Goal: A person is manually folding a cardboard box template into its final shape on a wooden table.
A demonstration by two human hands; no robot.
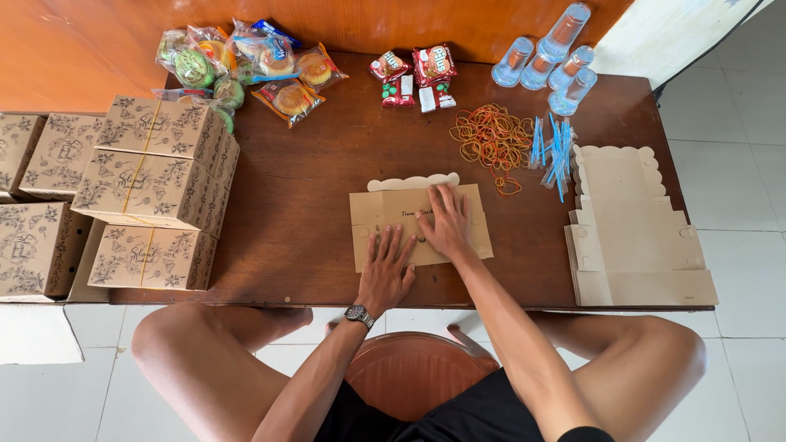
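Observation:
A flat, unfolded brown cardboard box [385, 214] with a scalloped flap lies on the dark wooden table [319, 164] near its front edge. My left hand [386, 270], with a watch on the wrist, lies palm down on the lower middle of the box, fingers spread. My right hand [446, 223] presses flat on the box just to the right and farther up, fingers apart. Neither hand grips anything.
A stack of flat box blanks [630, 233] lies at the right. Rubber bands [491, 139], blue straws [557, 147] and sealed water cups [548, 57] are at the back right. Wrapped snacks [413, 75] and pastries [246, 65] line the back. Folded patterned boxes [155, 188] are stacked at the left.

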